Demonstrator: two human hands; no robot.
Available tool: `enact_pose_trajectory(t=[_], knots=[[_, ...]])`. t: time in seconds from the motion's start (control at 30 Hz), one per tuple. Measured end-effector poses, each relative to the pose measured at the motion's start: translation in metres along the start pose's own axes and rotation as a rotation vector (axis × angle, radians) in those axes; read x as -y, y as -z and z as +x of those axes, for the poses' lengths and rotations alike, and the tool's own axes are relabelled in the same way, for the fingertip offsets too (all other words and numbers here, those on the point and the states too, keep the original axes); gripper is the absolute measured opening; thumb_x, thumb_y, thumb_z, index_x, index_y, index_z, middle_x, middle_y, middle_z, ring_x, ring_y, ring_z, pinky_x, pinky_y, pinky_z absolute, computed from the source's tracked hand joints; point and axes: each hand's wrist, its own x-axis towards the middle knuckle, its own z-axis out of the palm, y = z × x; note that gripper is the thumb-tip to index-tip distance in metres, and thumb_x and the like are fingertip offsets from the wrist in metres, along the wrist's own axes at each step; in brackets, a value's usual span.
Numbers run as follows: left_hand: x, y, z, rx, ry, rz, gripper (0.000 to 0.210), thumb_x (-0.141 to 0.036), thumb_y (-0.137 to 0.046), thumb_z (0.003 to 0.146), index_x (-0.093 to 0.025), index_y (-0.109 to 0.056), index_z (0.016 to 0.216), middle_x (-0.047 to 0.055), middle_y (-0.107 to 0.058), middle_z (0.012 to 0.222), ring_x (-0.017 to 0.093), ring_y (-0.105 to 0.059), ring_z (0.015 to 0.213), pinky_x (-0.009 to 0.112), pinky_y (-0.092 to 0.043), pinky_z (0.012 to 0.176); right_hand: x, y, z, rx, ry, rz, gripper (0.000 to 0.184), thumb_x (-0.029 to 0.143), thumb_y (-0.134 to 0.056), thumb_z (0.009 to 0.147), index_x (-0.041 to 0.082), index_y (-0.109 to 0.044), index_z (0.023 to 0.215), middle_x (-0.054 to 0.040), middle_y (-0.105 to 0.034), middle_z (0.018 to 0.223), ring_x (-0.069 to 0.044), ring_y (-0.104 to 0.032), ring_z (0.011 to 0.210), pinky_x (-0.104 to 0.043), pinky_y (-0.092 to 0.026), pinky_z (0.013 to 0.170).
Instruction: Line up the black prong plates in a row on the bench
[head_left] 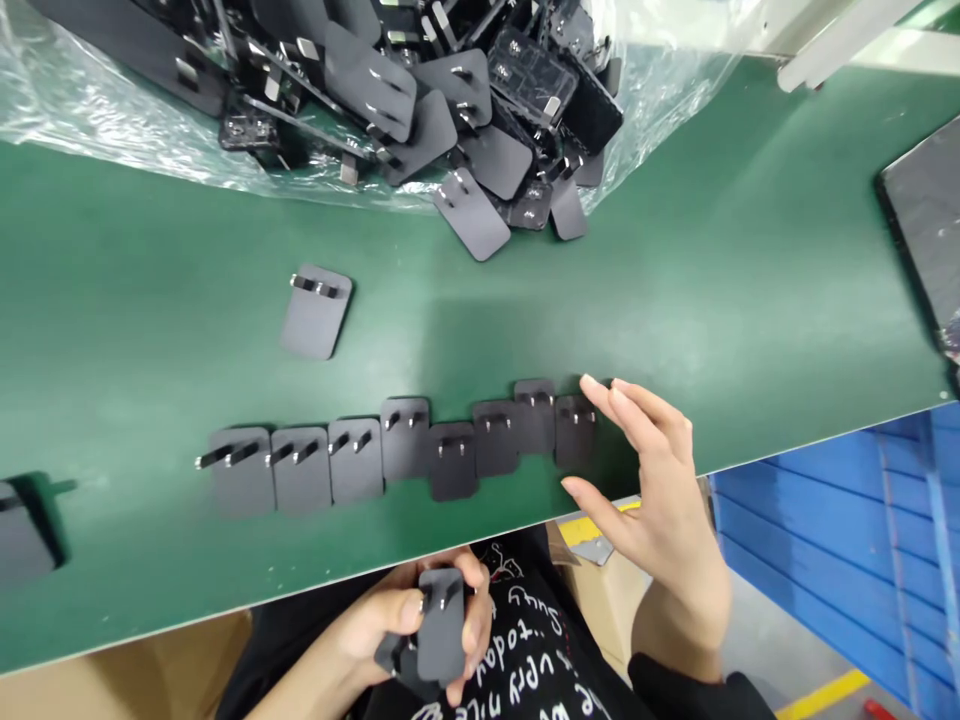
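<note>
My left hand [397,620], low in front of my body and off the table edge, is closed around a small stack of black plug plates [441,635]; the top one shows two metal prongs. Over the right end of a row my right hand [652,460] is open, thumb and fingers spread around the last plug plate [575,430]. Whether the fingertips touch it I cannot tell. Several similar plates, such as one at the left end [244,480], lie side by side in an uneven row, prongs up.
A single plug plate [319,320] lies behind the row, and another [22,540] at the far left. Clear plastic [660,110] at the back holds a heap of plug plates [427,130]. On the right is a dark flat object [930,220]. The green table [675,290] ends near my body.
</note>
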Motion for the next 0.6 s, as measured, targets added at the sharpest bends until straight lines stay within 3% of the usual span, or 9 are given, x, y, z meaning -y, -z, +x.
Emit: enact_pose_trajectory(t=[0.1, 0.2, 0.4, 0.6], knots=[[0.001, 0.0, 0.0, -0.002, -0.002, -0.014, 0.036, -0.033, -0.067, 0.079, -0.02, -0.062, 0.112, 0.006, -0.062, 0.086, 0.017, -0.062, 0.079, 0.021, -0.053, 0.054, 0.001, -0.005, 0.001, -0.089, -0.012, -0.028, 0.064, 0.024, -0.061, 0.088, 0.024, -0.032, 0.145, -0.0067, -0.059, 0.132, -0.023, -0.047, 0.126, -0.044, -0.044, 0.103], [0.001, 0.0, -0.001, -0.02, -0.006, -0.004, 0.034, -0.032, -0.066, 0.08, -0.02, -0.062, 0.111, 0.006, -0.063, 0.085, 0.018, -0.063, 0.078, 0.022, -0.054, 0.053, -0.002, -0.006, 0.001, -0.14, -0.03, -0.001, 0.061, 0.02, -0.06, 0.088, 0.023, -0.035, 0.144, -0.0081, -0.055, 0.136, -0.024, -0.047, 0.129, -0.045, -0.045, 0.104], [0.003, -0.002, -0.002, -0.051, 0.004, 0.001, 0.035, -0.035, -0.07, 0.077, -0.019, -0.064, 0.107, 0.006, -0.064, 0.083, 0.018, -0.064, 0.076, 0.026, -0.058, 0.055, 0.0, 0.0, 0.009, -0.113, 0.052, 0.006, 0.071, 0.025, -0.062, 0.087, 0.023, -0.026, 0.148, -0.0095, -0.044, 0.147, -0.03, -0.035, 0.138, -0.054, -0.039, 0.108], [0.005, 0.0, -0.008, -0.089, -0.016, 0.021, 0.037, -0.035, -0.072, 0.074, -0.018, -0.065, 0.105, 0.007, -0.065, 0.083, 0.019, -0.065, 0.076, 0.028, -0.058, 0.053, 0.011, -0.002, 0.023, 0.073, 0.1, -0.148, 0.058, 0.03, -0.054, 0.092, 0.027, -0.031, 0.144, -0.0031, -0.058, 0.135, -0.03, -0.028, 0.142, -0.061, -0.011, 0.115]])
